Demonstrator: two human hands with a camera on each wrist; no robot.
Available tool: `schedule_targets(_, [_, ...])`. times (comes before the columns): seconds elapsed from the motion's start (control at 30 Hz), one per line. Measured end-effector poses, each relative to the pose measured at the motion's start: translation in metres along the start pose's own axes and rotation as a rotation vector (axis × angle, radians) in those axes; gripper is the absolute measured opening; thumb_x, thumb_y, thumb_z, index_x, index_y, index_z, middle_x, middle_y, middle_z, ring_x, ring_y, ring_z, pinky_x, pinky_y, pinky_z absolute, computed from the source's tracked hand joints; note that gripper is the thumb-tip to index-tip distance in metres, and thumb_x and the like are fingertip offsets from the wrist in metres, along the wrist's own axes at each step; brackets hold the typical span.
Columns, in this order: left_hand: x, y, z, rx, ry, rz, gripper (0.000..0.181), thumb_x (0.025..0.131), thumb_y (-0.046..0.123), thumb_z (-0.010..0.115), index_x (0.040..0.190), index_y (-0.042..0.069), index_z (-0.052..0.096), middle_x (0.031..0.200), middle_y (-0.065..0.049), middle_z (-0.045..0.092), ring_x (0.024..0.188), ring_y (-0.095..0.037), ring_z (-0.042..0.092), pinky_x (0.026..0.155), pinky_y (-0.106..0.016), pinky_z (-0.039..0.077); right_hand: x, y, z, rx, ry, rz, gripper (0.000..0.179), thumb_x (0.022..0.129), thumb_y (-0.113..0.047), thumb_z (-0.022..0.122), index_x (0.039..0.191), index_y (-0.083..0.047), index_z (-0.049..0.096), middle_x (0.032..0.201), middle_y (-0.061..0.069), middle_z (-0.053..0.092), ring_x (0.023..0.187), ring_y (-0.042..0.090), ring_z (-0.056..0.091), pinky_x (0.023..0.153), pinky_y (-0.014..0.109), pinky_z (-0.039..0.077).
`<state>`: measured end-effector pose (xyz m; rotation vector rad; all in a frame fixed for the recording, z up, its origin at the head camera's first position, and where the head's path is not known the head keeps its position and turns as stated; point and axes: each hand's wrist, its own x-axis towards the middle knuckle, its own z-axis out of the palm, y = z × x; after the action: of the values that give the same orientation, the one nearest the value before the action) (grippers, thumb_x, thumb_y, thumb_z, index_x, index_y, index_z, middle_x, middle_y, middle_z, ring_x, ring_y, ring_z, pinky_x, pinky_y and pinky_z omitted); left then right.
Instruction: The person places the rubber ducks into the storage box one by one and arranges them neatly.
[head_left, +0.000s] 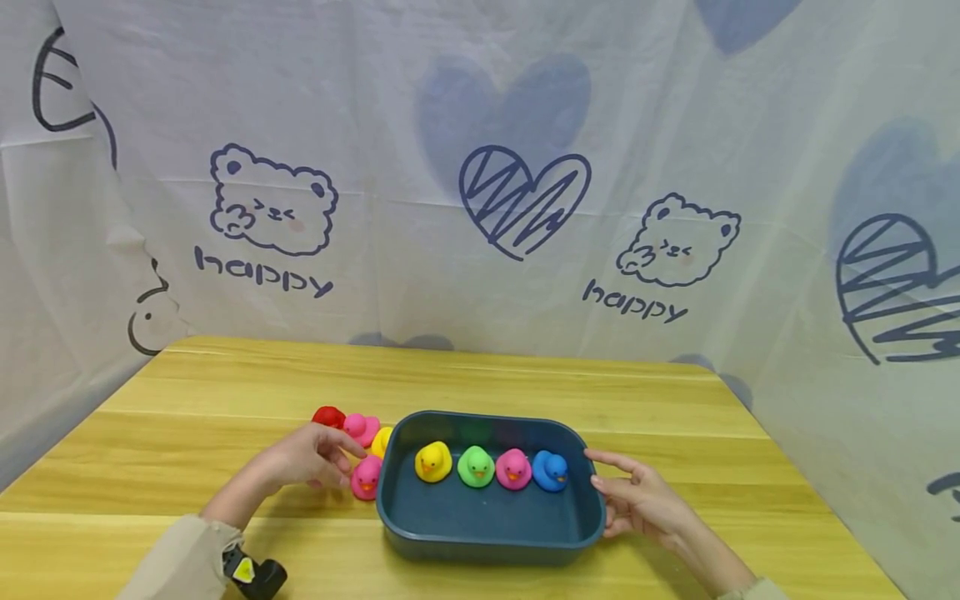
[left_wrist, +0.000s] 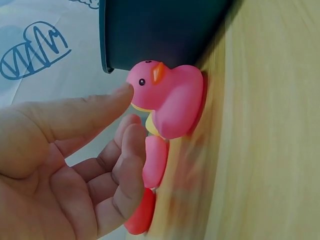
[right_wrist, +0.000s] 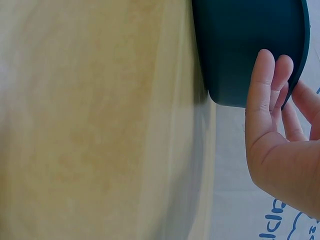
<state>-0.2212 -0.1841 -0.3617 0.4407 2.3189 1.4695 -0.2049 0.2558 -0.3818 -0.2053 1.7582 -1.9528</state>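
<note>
Nearest pink duck (head_left: 367, 477), beside tray (head_left: 480, 547), toward left edge of tabletop (head_left: 195, 408): likely light, soft; pinch body. Left hand (head_left: 309, 458): grip loosely parted, empty. Right hand (head_left: 639, 502): grip wide, touching tray.

Tub (head_left: 487, 515) in all three views

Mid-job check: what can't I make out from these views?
Head view: part of the yellow duck outside the tub, hidden by the tub's wall; lower part of the red duck, behind the left hand.
Left wrist view: the tub's upper part of frame, cut off by the top edge.
Right wrist view: the tub's inside, hidden by its outer wall.
</note>
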Motion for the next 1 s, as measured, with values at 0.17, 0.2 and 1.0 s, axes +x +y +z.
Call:
schedule_targets(0.17, [0.003, -0.002, 0.001, -0.010, -0.032, -0.013, 0.034, 0.072, -0.002, 0.069, 0.105, -0.006, 0.060, 0.074, -0.007, 0.055, 0.059, -0.016, 0.052, 0.048, -0.024, 0.043, 0.000, 0.001, 0.000, -0.005, 0.010, 0.005, 0.056, 0.090, -0.014, 0.054, 0.138, -0.003, 0.027, 0.066, 0.005, 0.061, 0.054, 0.014, 0.060, 0.054, 0.030, 0.052])
schedule_targets(0.2, [0.004, -0.002, 0.001, -0.011, -0.035, -0.017, 0.035, 0.072, -0.001, 0.070, 0.105, -0.006, 0.060, 0.074, -0.007, 0.055, 0.058, -0.016, 0.051, 0.047, -0.023, 0.042, 0.000, 0.001, 0.000, -0.006, 0.011, 0.007, 0.057, 0.090, -0.014, 0.054, 0.138, -0.003, 0.027, 0.066, 0.005, 0.061, 0.054, 0.014, 0.060, 0.054, 0.030, 0.052])
schedule_targets(1.0, [0.012, 0.000, 0.007, 0.112, 0.015, -0.044, 0.031, 0.073, 0.007, 0.071, 0.101, -0.002, 0.063, 0.068, -0.004, 0.052, 0.059, -0.016, 0.048, 0.048, -0.025, 0.041, -0.001, 0.000, 0.001, 0.005, 0.007, -0.013, 0.051, 0.090, -0.012, 0.052, 0.137, -0.005, 0.032, 0.065, 0.005, 0.061, 0.054, 0.014, 0.060, 0.054, 0.030, 0.052])
